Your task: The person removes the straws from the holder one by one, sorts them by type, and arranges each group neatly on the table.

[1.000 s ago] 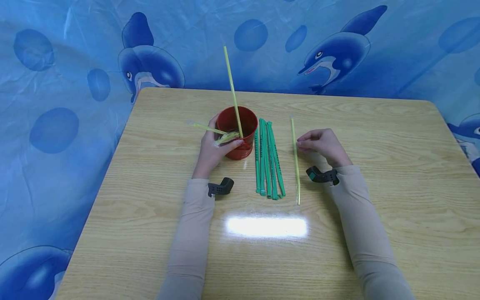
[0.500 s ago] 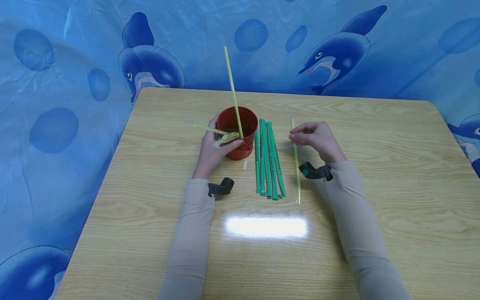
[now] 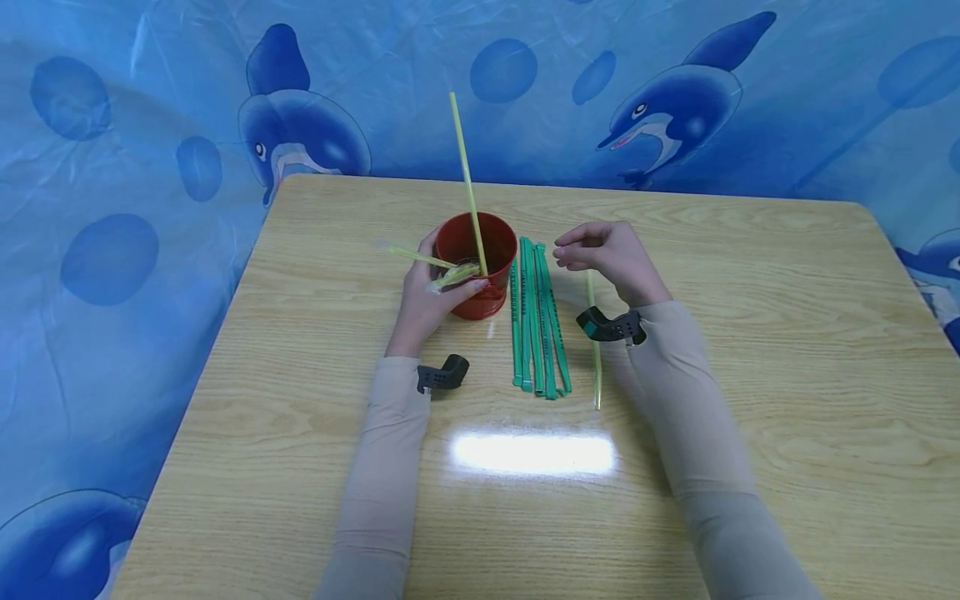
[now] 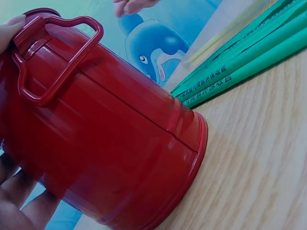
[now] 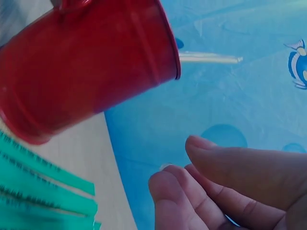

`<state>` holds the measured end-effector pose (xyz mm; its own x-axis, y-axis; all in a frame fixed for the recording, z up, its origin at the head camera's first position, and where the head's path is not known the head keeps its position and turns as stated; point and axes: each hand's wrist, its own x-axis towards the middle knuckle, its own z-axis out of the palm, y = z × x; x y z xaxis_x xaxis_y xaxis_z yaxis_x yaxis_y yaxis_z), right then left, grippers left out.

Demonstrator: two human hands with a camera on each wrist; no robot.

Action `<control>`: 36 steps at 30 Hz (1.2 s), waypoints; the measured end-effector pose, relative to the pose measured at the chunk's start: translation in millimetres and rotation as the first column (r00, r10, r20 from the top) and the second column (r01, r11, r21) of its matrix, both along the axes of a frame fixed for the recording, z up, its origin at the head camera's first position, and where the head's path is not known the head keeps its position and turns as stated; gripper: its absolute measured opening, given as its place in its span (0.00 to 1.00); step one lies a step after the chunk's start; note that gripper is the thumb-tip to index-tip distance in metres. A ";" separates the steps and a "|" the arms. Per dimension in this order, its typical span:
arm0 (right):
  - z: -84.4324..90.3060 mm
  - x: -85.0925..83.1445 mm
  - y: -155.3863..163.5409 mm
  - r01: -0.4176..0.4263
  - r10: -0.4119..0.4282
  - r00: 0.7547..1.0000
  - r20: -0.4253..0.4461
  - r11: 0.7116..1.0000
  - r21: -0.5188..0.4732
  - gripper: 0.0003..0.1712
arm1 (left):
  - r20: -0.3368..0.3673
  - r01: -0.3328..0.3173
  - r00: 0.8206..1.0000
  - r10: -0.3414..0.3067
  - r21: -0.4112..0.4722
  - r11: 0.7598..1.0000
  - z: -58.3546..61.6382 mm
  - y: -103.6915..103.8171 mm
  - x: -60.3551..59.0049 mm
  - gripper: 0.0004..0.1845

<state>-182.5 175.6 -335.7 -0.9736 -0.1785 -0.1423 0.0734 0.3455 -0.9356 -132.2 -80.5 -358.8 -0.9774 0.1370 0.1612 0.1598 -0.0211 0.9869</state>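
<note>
My left hand (image 3: 426, 302) grips a small red metal bucket (image 4: 115, 124) round its side, fingers on the left and thumb at the front rim. A yellow straw (image 3: 467, 175) leans upright in the bucket. Clear wrapping (image 3: 455, 276) with some yellow in it, and a yellow wrapped straw (image 3: 420, 256), stick out at the rim over the hand. Between the bucket and a lone yellow straw (image 3: 597, 383) lie several green-wrapped straws (image 3: 542, 333). My right hand (image 3: 611, 254) hovers just right of their far ends, fingers loosely bent, thumb apart, holding nothing visible.
A light wooden table (image 3: 787, 375) carries everything. Behind and left of it hangs a blue sheet (image 3: 420, 50) printed with dolphins. Each wrist wears a black camera mount (image 3: 442, 373). A bright glare (image 3: 534, 453) shows on the near tabletop.
My right hand has moved left and away from me, from beside the lone yellow straw to past it, near the green straws. The left hand and bucket have stayed put.
</note>
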 end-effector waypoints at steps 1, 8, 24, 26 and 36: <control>1.4 -0.9 -2.5 -0.003 0.003 1.000 -0.007 1.000 -0.004 0.15 | 0.003 -0.001 1.000 0.001 0.001 1.000 0.2 0.0 0.0 0.42; 10.4 -7.2 -20.6 -0.014 0.011 0.998 -0.063 0.998 -0.056 0.12 | 0.018 -0.007 1.000 0.007 -0.012 1.000 2.2 0.0 0.7 0.42; 26.4 -23.5 -62.7 -0.032 -0.001 0.985 -0.171 0.981 -0.192 0.13 | 0.011 -0.019 1.000 0.019 -0.022 1.000 -16.9 -1.5 -10.5 0.42; 27.9 -25.3 -68.0 -0.028 -0.009 0.984 -0.176 0.978 -0.208 0.13 | 0.001 -0.025 1.000 0.025 -0.027 0.999 -24.4 -1.8 -13.9 0.43; 29.5 -32.1 -89.0 0.014 -0.067 0.979 -0.194 0.965 -0.263 0.13 | -0.005 -0.034 0.999 0.034 -0.057 0.998 -25.0 -1.9 -15.8 0.43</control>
<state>-214.7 86.6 -306.1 -0.9844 -0.1432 0.1017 -0.1154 0.0905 -0.9892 -148.0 -82.4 -383.8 -0.9810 0.1131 0.1577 0.1632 0.0411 0.9857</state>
